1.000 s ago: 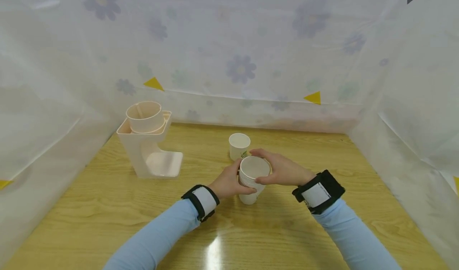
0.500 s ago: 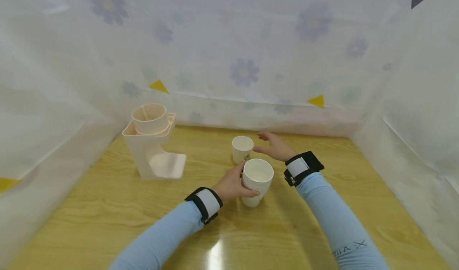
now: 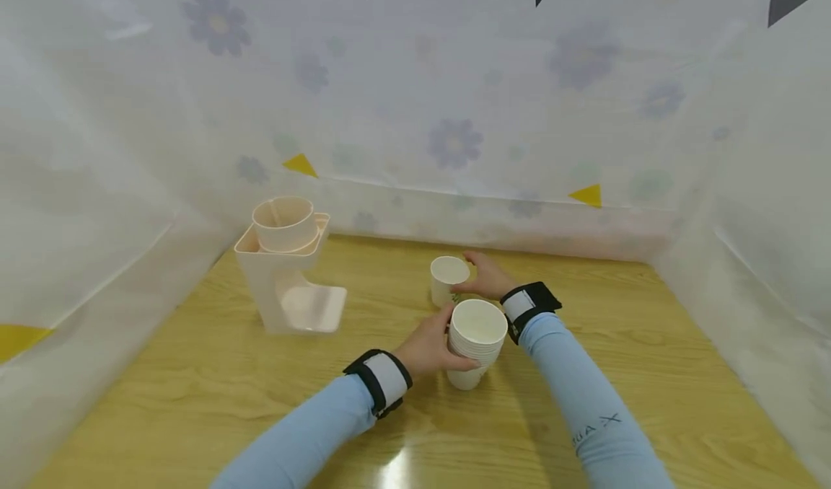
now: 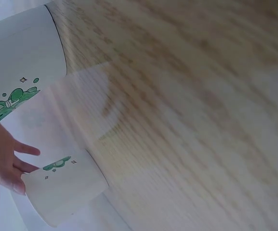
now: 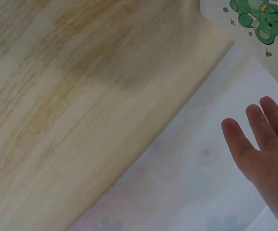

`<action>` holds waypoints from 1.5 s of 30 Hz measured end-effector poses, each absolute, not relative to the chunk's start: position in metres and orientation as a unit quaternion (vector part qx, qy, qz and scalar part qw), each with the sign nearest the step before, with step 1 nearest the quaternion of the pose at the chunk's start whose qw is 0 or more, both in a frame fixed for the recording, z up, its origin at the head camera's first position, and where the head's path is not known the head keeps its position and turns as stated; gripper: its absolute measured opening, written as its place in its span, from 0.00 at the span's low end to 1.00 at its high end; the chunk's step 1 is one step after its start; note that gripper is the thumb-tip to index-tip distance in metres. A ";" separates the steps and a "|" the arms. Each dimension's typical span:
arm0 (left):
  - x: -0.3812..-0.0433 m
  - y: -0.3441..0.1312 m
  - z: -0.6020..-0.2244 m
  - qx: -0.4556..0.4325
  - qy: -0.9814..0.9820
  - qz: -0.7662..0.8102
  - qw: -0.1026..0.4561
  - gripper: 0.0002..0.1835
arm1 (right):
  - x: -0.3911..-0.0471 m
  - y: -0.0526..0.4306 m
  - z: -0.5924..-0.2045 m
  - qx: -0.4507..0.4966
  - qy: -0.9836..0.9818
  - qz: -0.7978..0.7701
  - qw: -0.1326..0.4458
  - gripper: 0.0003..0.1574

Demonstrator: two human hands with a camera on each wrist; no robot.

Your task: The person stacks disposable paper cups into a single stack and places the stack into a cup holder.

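Note:
In the head view my left hand (image 3: 431, 343) grips a stack of nested white paper cups (image 3: 479, 330) around its side, thumb in front. The lowest cup of the stack (image 4: 23, 62), with a green cartoon print, fills the upper left of the left wrist view. Behind the stack, a single paper cup (image 3: 448, 280) stands upright on the table. My right hand (image 3: 488, 276) is spread beside that cup's right side, fingertips close to its rim. In the right wrist view the right hand's fingers (image 5: 237, 139) are extended.
On the left of the wooden table (image 3: 292, 417) stands a pale pink holder (image 3: 279, 280) with a round cup-like part on top and a flat foot. White flowered sheeting (image 3: 454, 200) closes in the back and both sides.
My right hand has left the stack and moved back to the single cup's right side. My left hand keeps hold of the stack. The head view has shifted slightly.

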State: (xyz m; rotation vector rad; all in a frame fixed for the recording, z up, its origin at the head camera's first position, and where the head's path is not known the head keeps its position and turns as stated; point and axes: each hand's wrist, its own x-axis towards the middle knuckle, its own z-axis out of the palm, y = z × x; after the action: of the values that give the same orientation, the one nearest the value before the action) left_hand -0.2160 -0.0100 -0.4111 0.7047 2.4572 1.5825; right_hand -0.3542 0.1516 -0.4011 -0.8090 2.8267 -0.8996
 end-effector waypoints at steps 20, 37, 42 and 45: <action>-0.214 -0.003 -0.405 0.246 0.813 0.523 0.072 0.44 | -0.348 0.164 -0.401 -0.226 0.908 -0.352 0.025 0.47; -0.220 -0.004 -0.403 0.238 0.817 0.519 0.080 0.43 | -0.324 0.199 -0.346 -0.233 0.917 -0.324 0.014 0.47; -0.221 -0.006 -0.403 0.229 0.817 0.522 0.089 0.44 | -0.314 0.204 -0.328 -0.228 0.920 -0.317 0.019 0.48; -0.222 -0.007 -0.404 0.225 0.815 0.527 0.091 0.44 | -0.309 0.205 -0.317 -0.234 0.918 -0.318 0.016 0.47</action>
State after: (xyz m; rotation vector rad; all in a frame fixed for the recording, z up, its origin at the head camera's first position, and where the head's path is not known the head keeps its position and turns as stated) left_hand -0.2220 -0.0068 -0.4038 0.6699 2.4211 1.5659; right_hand -0.3086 0.2047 -0.3172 -0.7292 2.8565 -0.9893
